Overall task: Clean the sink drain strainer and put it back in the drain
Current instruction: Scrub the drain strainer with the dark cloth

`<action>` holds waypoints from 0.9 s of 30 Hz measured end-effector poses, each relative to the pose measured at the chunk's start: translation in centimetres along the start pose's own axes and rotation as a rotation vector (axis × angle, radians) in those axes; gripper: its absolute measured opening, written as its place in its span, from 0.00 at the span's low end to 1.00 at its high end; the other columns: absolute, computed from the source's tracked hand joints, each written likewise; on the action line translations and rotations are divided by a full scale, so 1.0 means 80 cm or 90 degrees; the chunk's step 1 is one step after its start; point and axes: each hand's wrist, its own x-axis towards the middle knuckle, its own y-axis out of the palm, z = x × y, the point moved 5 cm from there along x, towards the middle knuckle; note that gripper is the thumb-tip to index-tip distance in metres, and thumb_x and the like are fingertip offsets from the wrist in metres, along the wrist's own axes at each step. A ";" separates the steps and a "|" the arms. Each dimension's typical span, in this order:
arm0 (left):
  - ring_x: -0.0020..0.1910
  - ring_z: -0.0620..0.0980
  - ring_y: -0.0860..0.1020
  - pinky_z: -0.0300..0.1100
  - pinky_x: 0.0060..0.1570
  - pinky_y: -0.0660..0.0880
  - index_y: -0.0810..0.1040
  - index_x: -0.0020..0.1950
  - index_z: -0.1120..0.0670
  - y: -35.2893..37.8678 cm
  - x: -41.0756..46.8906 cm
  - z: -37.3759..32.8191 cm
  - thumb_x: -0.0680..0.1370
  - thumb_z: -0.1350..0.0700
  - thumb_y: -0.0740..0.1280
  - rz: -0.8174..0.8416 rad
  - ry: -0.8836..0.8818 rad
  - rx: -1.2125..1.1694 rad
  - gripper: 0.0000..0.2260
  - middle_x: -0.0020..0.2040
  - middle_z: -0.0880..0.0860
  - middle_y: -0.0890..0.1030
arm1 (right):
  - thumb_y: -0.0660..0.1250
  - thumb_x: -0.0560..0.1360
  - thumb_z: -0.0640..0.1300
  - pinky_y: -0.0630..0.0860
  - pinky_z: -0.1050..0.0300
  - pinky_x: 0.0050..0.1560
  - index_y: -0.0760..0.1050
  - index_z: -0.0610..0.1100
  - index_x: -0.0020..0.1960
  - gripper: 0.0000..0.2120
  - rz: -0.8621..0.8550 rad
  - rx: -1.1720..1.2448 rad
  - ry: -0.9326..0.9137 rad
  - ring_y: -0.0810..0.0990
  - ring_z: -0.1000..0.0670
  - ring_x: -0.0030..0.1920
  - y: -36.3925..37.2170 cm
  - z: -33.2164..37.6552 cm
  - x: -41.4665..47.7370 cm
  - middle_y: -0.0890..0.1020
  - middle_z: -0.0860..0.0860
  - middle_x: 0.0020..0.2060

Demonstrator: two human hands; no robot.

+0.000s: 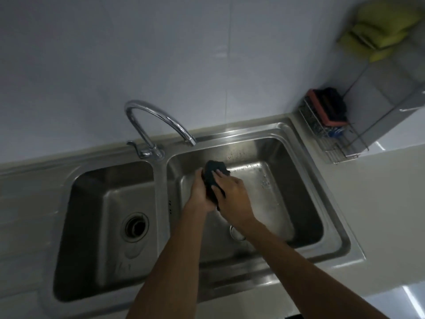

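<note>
Both my hands meet over the right basin of a steel double sink. My left hand cups a dark scouring pad from the left. My right hand presses on the pad from the right, fingers flat across it. No strainer shows; anything inside the pad is hidden. The right drain peeks out from under my right forearm. The left basin's drain looks like an open dark hole with a metal ring.
A curved chrome faucet stands behind the divider, its spout over the right basin, with no water visible. A wire rack with a red-edged sponge sits on the counter at back right. Yellow-green cloths hang above it.
</note>
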 end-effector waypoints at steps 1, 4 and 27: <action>0.46 0.56 0.85 0.46 0.45 0.81 0.85 0.55 0.59 0.007 -0.011 -0.005 0.81 0.39 0.61 -0.010 0.018 -0.004 0.25 0.48 0.59 0.86 | 0.61 0.83 0.40 0.65 0.51 0.74 0.71 0.40 0.74 0.19 -0.012 -0.002 -0.008 0.74 0.43 0.69 -0.005 0.010 0.005 0.74 0.43 0.72; 0.42 0.54 0.86 0.44 0.45 0.82 0.87 0.48 0.56 0.022 -0.039 -0.013 0.80 0.42 0.62 0.005 0.046 -0.024 0.20 0.46 0.56 0.87 | 0.55 0.86 0.43 0.65 0.52 0.73 0.65 0.40 0.77 0.21 0.008 0.102 0.035 0.71 0.44 0.72 -0.022 0.030 0.027 0.71 0.44 0.74; 0.46 0.53 0.83 0.45 0.47 0.81 0.80 0.52 0.57 0.061 -0.103 -0.011 0.77 0.47 0.69 -0.012 0.125 0.025 0.13 0.45 0.57 0.83 | 0.51 0.86 0.44 0.76 0.44 0.54 0.74 0.35 0.60 0.16 -0.029 0.199 0.137 0.81 0.37 0.53 -0.081 0.038 0.017 0.82 0.36 0.52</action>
